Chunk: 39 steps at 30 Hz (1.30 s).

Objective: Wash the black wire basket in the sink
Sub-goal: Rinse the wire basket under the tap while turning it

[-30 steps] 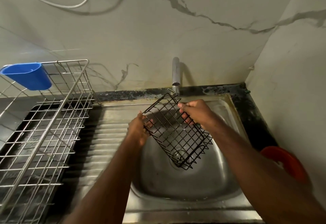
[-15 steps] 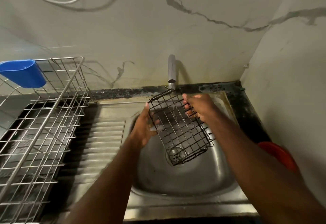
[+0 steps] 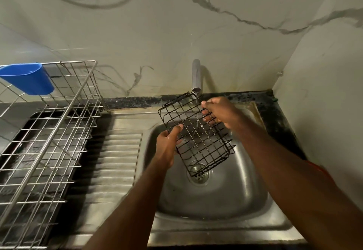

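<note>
Both hands grip basket [image 3: 196, 133] tilted over sink [image 3: 225, 196] under tap [image 3: 196, 76]: left hand [image 3: 168, 145] at 8 o'clock edge, right hand [image 3: 220, 112] at 2 o'clock.

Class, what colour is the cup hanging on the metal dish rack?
Blue: the cup shows best in the head view, upper left.

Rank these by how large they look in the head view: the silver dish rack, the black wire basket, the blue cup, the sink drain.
1. Silver dish rack, nearer the camera, which may exaggerate it.
2. Black wire basket.
3. Blue cup.
4. Sink drain, partly behind the basket.
</note>
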Tool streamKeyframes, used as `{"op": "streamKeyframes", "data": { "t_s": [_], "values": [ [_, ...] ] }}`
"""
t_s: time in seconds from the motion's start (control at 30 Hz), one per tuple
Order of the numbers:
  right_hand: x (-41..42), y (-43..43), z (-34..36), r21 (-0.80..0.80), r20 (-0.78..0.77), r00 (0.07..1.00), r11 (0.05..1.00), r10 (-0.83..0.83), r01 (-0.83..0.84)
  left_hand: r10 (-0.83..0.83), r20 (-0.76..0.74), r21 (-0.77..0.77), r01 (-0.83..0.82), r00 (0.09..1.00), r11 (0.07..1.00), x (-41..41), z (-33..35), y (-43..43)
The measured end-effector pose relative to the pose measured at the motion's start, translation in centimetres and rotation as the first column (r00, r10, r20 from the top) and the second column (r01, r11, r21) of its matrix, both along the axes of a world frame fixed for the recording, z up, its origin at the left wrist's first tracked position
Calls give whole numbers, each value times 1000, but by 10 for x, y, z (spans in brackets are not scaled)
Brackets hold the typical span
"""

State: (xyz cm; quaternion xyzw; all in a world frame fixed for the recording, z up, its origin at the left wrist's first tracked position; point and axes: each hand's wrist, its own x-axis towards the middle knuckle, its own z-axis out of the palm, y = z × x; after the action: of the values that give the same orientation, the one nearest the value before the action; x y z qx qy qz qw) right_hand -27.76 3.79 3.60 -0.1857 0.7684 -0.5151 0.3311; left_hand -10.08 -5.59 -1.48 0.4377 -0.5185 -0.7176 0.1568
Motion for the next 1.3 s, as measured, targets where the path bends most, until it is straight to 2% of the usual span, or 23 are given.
{"op": "streamKeyframes", "data": {
  "t_s": [0.13,0.23,0.4,0.53,0.6,0.7,0.77,0.83,0.9,1.3],
  "values": [
    [2,10,4,18,-123,992,1000,22,-20,95,7,25,-95,995,995,-6,0,21],
    [0,12,12,43,-294,954,998,48,-37,160,61,103,-165,985,981,-3,-10,41],
    [-6,15,13,20,-435,900,999,-33,46,272,110,230,-291,956,929,1,-13,55],
    [-17,24,-6,169,-426,903,977,-46,130,312,150,233,-340,938,911,0,-8,63],
    [-18,30,-15,201,-407,907,958,-109,205,333,162,244,-365,929,899,0,-4,64],
    [-9,40,-24,186,-304,932,947,-200,263,404,163,250,-434,900,866,-5,0,62],
    [-2,43,-30,173,-202,960,957,-195,231,432,152,246,-457,889,855,-10,7,62],
    [3,44,-35,105,-54,981,976,-185,190,455,143,293,-477,879,829,-15,16,62],
    [4,43,-34,58,23,981,980,-190,189,476,130,341,-490,870,802,-20,21,63],
    [0,41,-33,36,-53,982,982,-183,185,492,97,439,-480,865,759,-25,15,74]
  ]
}}
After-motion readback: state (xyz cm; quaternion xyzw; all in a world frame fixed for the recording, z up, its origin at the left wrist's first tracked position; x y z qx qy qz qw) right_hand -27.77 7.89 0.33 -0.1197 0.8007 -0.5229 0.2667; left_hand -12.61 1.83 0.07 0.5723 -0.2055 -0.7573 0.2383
